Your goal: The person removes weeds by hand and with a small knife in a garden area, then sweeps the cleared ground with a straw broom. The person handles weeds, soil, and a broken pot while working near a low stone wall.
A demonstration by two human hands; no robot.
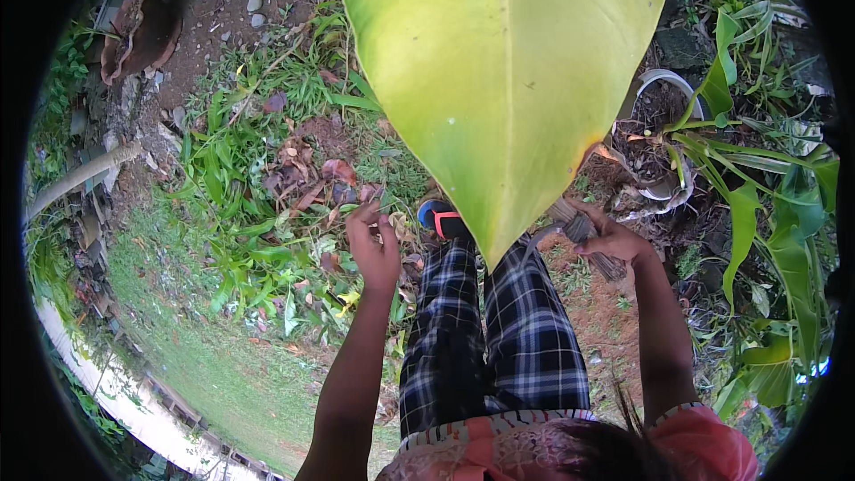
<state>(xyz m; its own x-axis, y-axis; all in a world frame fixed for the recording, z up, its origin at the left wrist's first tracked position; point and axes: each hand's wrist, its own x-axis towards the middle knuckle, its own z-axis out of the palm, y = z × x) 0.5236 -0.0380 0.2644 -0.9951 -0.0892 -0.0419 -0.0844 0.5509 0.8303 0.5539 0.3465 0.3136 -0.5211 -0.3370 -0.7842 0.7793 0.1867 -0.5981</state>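
My left hand point(372, 247) is held over cut leaves and weeds with its fingers apart, and I see nothing in it. My right hand point(614, 239) has its thumb and fingers around a weathered piece of wood point(606, 266). A thin grey curved strip point(542, 235) shows at the wood's left side; whether it is joined to the wood I cannot tell. Close to the camera, a large yellow-green leaf point(507, 93) hangs between my hands and hides much of the ground ahead. Below its tip are my plaid trousers point(447, 327) and one sandalled foot point(442, 217).
To the right stands a white pot point(661, 190) with a broad-leaved plant point(741, 207). Dry brown leaves point(300, 170) lie among green weeds point(234, 240) ahead of my left hand. A broken clay pot point(143, 37), stones point(254, 2) and a pale branch point(83, 177) are farther left.
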